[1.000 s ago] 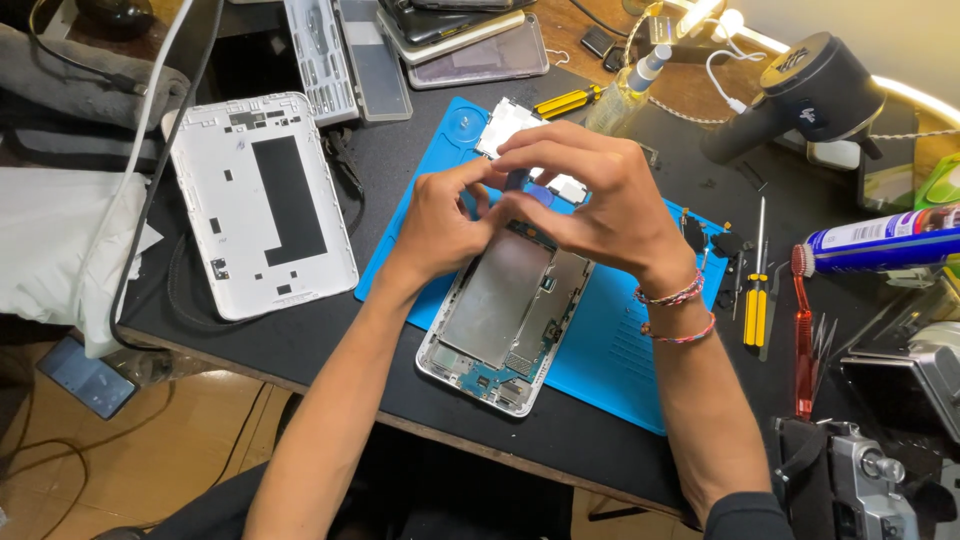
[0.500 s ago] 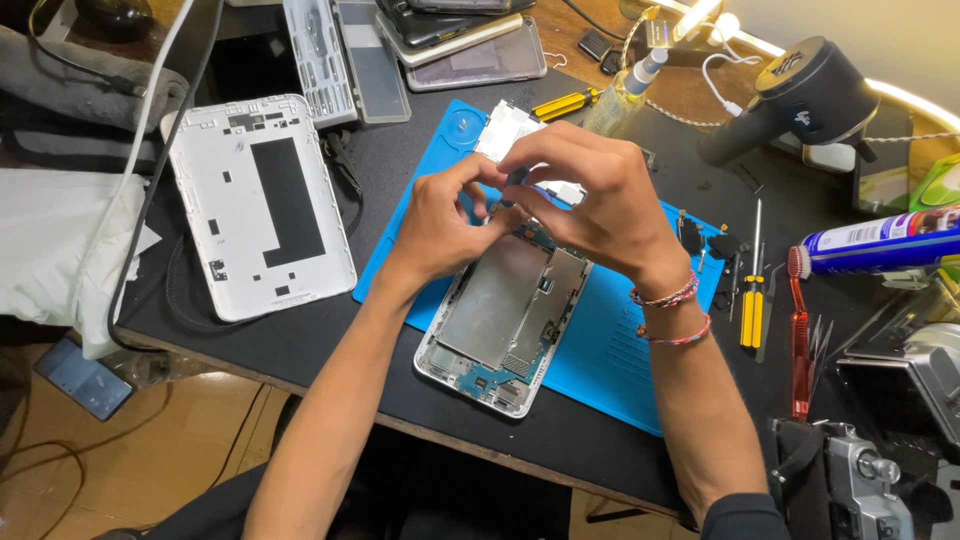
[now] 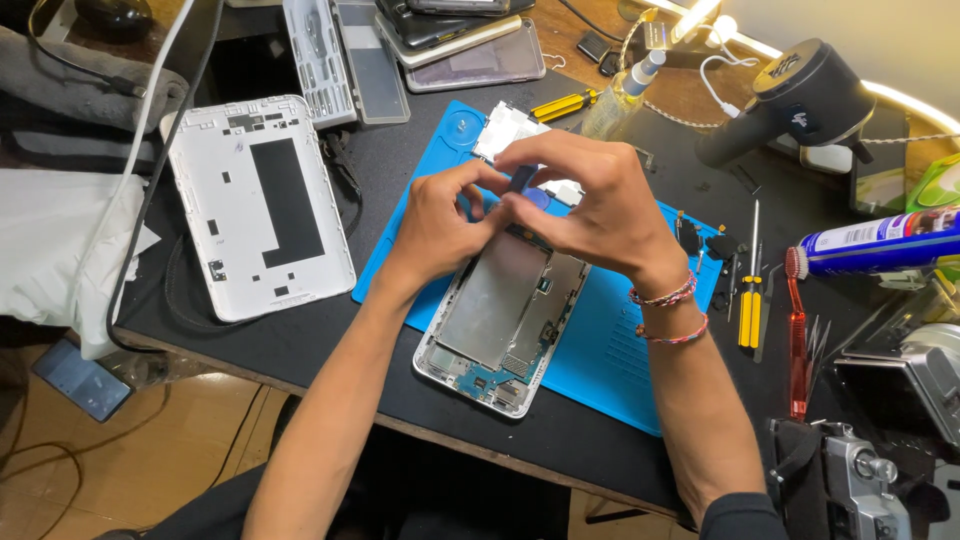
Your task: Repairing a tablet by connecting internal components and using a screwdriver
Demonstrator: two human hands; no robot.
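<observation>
An opened tablet (image 3: 505, 320) with its metal frame and circuit boards bare lies on a blue repair mat (image 3: 610, 355). My left hand (image 3: 440, 222) and my right hand (image 3: 590, 205) meet above the tablet's far end. Their fingertips pinch a small dark part (image 3: 521, 180) between them, just over the tablet. Bead bracelets circle my right wrist. How the part joins the tablet is hidden by my fingers.
The tablet's white back cover (image 3: 258, 205) lies left on the black desk. A yellow screwdriver (image 3: 748, 290), red toothbrush (image 3: 796, 335), spray can (image 3: 880, 240) and black hot-air tool (image 3: 800, 100) sit right. Other devices (image 3: 470, 45) and a parts case (image 3: 340, 60) lie behind.
Both hands stay over the tablet's far end. The fingertips have shifted slightly and closed together on the small dark part.
</observation>
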